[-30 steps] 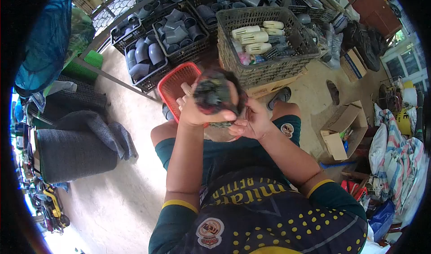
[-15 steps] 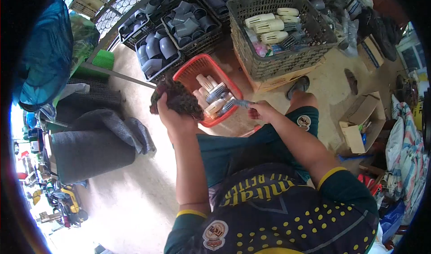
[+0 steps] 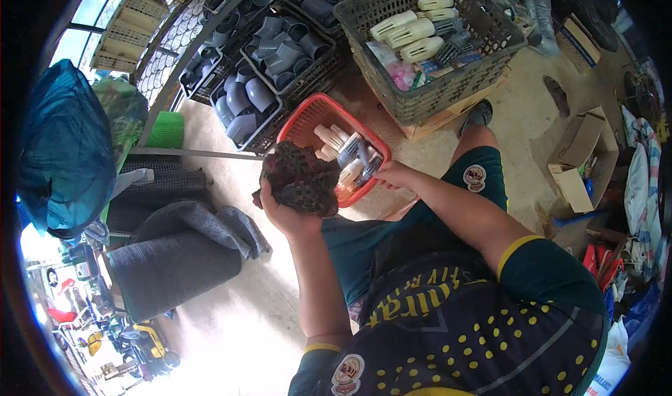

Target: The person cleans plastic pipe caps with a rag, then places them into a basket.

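Observation:
My left hand (image 3: 288,215) is wrapped round a dark, crumpled bundle of netting (image 3: 297,175), brownish-green with reddish specks, held beside the red plastic basket (image 3: 306,109). At the basket's right rim is my right hand (image 3: 396,175), its fingers closed on the end of a grey slotted plastic piece (image 3: 369,163) that points into the basket. Inside the basket lie several cream slotted plastic pieces (image 3: 329,137) and other grey ones. The bundle covers the basket's lower left side.
Behind the basket stand crates of grey pipe fittings (image 3: 260,96). A tall dark crate (image 3: 420,105) holding more cream pieces is at the back right. Rolls of dark mesh (image 3: 175,266) lie to the left, and an open cardboard box (image 3: 577,154) sits on the right.
My right hand has lowered the grey piece from beside the rim to over the basket's contents. The netting bundle has moved right, overlapping the basket more, and the view has shifted.

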`<state>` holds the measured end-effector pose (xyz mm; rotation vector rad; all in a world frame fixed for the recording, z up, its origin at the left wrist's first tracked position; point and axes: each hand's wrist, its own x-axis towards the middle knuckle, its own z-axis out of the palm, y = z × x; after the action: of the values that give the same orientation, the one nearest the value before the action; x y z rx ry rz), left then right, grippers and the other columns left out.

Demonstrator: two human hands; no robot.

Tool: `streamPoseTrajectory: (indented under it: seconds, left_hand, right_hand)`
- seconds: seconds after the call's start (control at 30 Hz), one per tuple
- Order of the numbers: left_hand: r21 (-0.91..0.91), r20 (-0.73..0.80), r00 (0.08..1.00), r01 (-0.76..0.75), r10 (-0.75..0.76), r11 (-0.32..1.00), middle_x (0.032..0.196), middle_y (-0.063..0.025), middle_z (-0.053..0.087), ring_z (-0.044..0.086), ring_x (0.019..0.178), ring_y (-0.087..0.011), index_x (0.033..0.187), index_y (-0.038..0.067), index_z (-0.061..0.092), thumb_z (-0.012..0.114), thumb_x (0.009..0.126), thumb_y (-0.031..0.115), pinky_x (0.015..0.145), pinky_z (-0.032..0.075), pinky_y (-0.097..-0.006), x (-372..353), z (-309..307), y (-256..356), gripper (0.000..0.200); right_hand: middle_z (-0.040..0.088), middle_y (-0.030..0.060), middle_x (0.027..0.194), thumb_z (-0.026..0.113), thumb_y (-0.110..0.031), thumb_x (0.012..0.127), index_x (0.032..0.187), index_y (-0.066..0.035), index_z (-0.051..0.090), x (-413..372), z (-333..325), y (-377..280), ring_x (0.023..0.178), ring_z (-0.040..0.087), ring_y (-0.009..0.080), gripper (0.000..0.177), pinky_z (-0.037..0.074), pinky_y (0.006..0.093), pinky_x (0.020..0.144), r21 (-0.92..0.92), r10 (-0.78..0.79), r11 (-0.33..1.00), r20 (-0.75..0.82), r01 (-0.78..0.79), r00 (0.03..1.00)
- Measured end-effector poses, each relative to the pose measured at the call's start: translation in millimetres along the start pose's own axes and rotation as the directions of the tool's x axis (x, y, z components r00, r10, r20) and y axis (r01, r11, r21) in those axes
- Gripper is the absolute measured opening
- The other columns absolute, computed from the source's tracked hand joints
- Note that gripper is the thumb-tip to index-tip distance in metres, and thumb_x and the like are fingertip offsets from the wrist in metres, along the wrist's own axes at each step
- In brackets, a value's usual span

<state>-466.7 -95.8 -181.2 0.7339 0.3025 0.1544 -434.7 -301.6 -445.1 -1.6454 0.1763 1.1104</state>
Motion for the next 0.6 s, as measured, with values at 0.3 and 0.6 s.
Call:
streamPoseTrajectory:
  seconds: [0.3,0.6]
  left_hand:
    - [0.340,0.557,0.831,-0.222,-0.005,0.914,0.155,-0.0194,0.033,0.036,0.140,-0.0338,0.153,0.000,0.026,0.024,0.089,0.080,0.117,0.027,-0.0462,13,34,-90,0.103]
    - [0.059,0.307,0.943,0.116,-0.129,0.991,0.154,-0.0166,0.035,0.038,0.139,-0.0319,0.153,0.007,0.028,0.032,0.105,0.044,0.116,0.030,-0.0463,4,46,-129,0.061]
  right_hand:
    - [0.051,0.0094,0.141,0.053,-0.037,0.101,0.151,-0.015,0.031,-146,1,-104,0.124,0.055,0.0256,0.059,0.045,0.0466,0.105,0.887,-0.578,0.349,-0.049,0.301,0.815]
    - [0.048,0.0204,0.144,0.070,-0.027,0.083,0.126,-0.008,0.062,-203,-45,-173,0.137,0.042,0.0306,0.048,0.033,0.0401,0.115,-0.896,-0.830,0.387,-0.234,0.219,0.506]
